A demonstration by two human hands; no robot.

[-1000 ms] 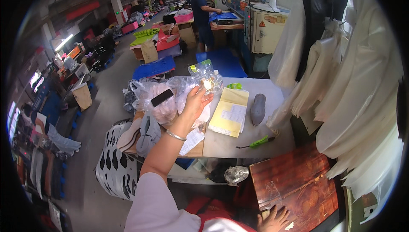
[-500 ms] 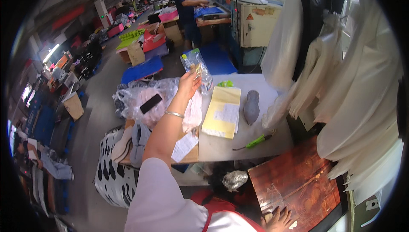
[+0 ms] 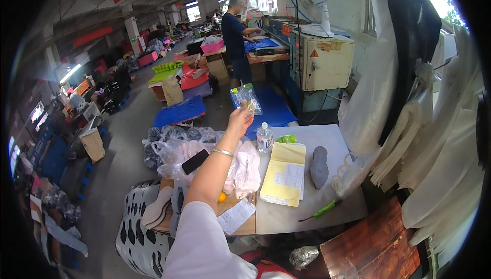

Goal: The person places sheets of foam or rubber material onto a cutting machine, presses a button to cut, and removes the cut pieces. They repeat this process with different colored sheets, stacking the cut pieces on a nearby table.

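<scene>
My left hand (image 3: 239, 123) is stretched out ahead over the far side of the table, its fingers pinched on a clear plastic bag (image 3: 250, 98) with a green and blue printed corner. A metal bangle is on that wrist. Just right of the hand and nearer stands a water bottle (image 3: 264, 138) with a white cap. Below the forearm lie pale pink insole-shaped pieces (image 3: 246, 169) in clear wrap, with a black phone (image 3: 195, 162) on top. My right hand is out of the picture.
The white tabletop (image 3: 327, 138) carries a yellow folder (image 3: 283, 176), a grey sole-shaped piece (image 3: 319, 167) and a green-handled tool (image 3: 325, 209). A paper slip (image 3: 237, 216) lies nearer. Plastic sheets (image 3: 445, 125) hang at right. A co-worker (image 3: 235, 41) stands at a machine beyond.
The view has tilted up, showing more of the room. The plastic bag, still in my left hand, no longer overlaps the bottle. My right hand has left the picture at lower right.
</scene>
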